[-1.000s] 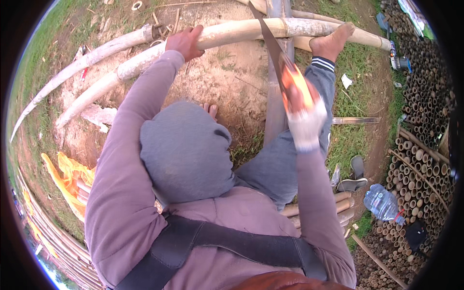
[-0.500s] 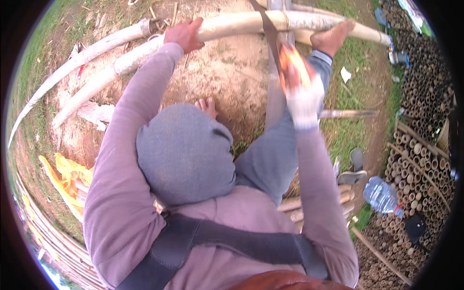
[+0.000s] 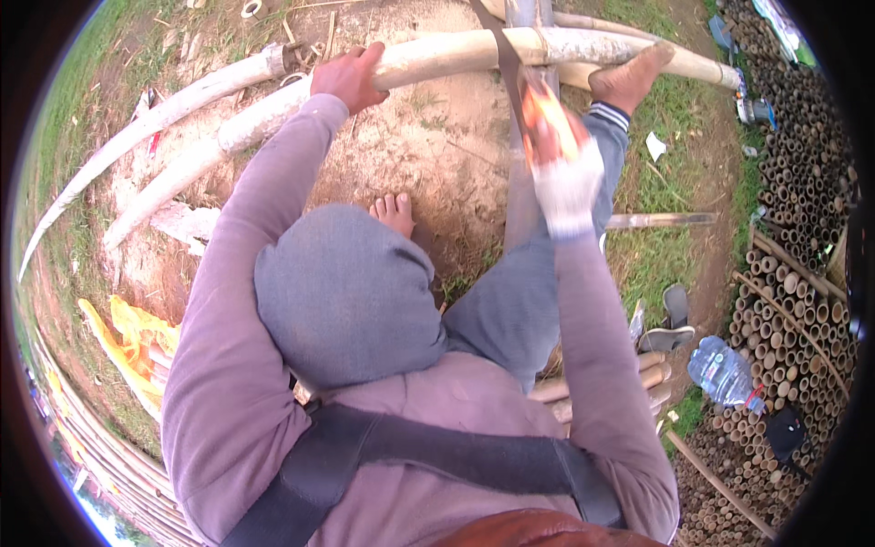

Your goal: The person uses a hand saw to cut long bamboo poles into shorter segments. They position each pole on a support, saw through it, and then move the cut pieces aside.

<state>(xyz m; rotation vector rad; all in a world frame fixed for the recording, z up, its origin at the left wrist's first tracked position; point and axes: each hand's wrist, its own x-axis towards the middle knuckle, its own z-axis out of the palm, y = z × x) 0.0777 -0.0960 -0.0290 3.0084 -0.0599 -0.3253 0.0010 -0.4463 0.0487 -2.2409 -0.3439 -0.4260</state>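
A thick pale bamboo pole point(image 3: 437, 56) runs across the top of the view, bending down to the left. Knuckles up, my bare left hand point(image 3: 351, 80) is wrapped round it, left of the saw. My right hand point(image 3: 567, 178), in a white glove, is closed on the orange handle point(image 3: 552, 123) of a handsaw. The saw's dark blade point(image 3: 509, 68) crosses the pole; how deep it sits cannot be made out. My bare foot point(image 3: 629, 77) presses on the pole right of the blade. A grey post or beam point(image 3: 521, 191) lies beneath, partly hidden by my leg.
Another bamboo pole point(image 3: 173, 105) lies at the left. Stacked cut bamboo tubes point(image 3: 802, 328) fill the right side, with a large clear plastic bottle point(image 3: 725, 372) and sandals point(image 3: 670, 337) nearby. A yellow sheet point(image 3: 141, 333) lies at the lower left. Pale dust covers the soil point(image 3: 437, 137).
My right hand and the saw have shifted slightly forward, toward the pole. My left hand keeps its place on the pole. The whole view has moved a little.
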